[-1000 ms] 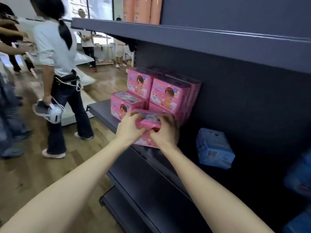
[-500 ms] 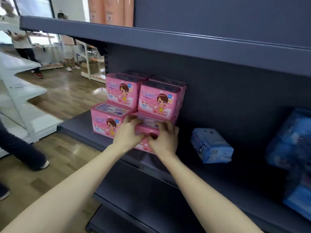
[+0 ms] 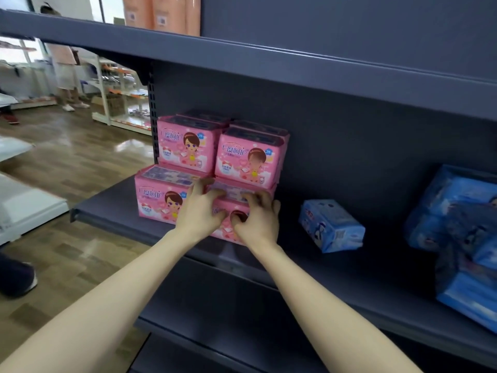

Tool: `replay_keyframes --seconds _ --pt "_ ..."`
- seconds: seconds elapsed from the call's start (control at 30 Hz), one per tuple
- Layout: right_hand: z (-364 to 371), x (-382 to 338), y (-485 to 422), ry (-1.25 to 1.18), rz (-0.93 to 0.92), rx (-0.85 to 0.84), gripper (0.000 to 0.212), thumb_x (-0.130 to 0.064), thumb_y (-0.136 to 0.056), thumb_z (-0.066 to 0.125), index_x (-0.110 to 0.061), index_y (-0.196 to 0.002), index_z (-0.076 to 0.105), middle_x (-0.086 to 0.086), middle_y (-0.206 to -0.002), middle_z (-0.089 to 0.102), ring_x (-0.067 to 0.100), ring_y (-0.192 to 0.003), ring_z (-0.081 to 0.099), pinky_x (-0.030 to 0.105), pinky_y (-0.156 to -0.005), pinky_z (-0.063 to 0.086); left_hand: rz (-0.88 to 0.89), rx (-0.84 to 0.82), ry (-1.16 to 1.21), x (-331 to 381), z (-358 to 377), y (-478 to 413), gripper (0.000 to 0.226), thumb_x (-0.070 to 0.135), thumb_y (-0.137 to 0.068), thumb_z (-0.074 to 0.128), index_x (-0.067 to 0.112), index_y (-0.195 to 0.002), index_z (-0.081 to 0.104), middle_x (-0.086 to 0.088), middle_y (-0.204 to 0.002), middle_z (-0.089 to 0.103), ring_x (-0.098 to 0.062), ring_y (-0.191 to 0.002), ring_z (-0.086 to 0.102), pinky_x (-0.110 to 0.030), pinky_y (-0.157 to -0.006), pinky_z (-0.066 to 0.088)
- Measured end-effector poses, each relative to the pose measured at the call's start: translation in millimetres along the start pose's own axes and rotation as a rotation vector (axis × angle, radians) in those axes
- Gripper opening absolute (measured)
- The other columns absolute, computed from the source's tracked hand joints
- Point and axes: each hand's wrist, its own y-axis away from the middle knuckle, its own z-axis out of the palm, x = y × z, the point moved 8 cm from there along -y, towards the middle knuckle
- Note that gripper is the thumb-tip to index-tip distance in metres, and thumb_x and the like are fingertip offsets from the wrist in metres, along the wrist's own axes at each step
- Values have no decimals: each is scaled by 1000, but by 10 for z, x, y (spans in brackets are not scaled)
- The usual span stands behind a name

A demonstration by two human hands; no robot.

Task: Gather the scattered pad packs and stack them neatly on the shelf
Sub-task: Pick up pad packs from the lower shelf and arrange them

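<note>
On the middle shelf (image 3: 107,204), near its left end, I've got both hands on one pink pack (image 3: 233,191). My left hand (image 3: 200,211) grips its left front corner, fingers curled over the top edge. My right hand (image 3: 259,219) holds the right side the same way, thumb down on the front face. The pack sits low on the shelf, close to the front lip and touching the left pack (image 3: 158,197) beside it. Just above and behind stand two top packs (image 3: 250,157), side by side and upright, faces forward. I can't tell whether they rest on my pack or on others behind it. Off to the right, well apart, a blue pack (image 3: 330,224) lies tilted on the same shelf. Further right is a loose blue pile (image 3: 457,211). Orange rolls (image 3: 161,12) stand on the shelf above. Beyond the unit, wood floor (image 3: 67,157).
</note>
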Motion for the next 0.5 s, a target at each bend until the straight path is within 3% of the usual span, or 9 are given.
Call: replay_keyframes --seconds 0.3,0.5 --pt "31 -18 -40 49 -7 -55 53 -32 -90 55 -22 -140 39 1 -144 30 34 -126 29 35 -94 42 22 -81 -78 -35 70 -31 45 19 -80 66 12 -123 57 -12 -131 48 -35 -131 30 -44 -103 32" --pt "41 -7 -32 67 -16 -78 54 -34 -92 54 -23 -142 36 0 -144 28 34 -127 27 38 -90 46 18 -102 -100 -30 87 -29 45 20 -80 66 12 -123 55 -12 -130 47 -36 -129 30 -45 -100 34"
